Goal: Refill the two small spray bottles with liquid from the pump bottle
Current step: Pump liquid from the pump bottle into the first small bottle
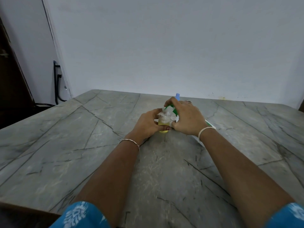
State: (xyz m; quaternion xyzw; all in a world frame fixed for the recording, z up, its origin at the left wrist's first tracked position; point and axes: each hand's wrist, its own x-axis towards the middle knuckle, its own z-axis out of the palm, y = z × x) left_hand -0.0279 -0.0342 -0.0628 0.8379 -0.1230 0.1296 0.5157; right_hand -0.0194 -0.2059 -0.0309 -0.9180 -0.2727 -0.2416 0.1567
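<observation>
The right hand (185,119) hides most of the pump bottle (174,112).

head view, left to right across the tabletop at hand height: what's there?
Left hand → small clear spray bottle with yellow liquid at the bottom → green pump head → right hand → white pump bottle body showing past the right wrist.

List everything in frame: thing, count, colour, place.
small bottle: 1, clear, yellow liquid low inside, uncapped, table centre, held by the left hand
pump bottle: 1, white with green pump, mostly hidden under the right hand
blue cap: 1, pale blue, behind the right hand
table: 1, grey marble, veined
cable: black, left wall
left hand: 1, chain bracelet
right hand: 1, white band at wrist, ring
sleeves: 2, blue patterned
</observation>
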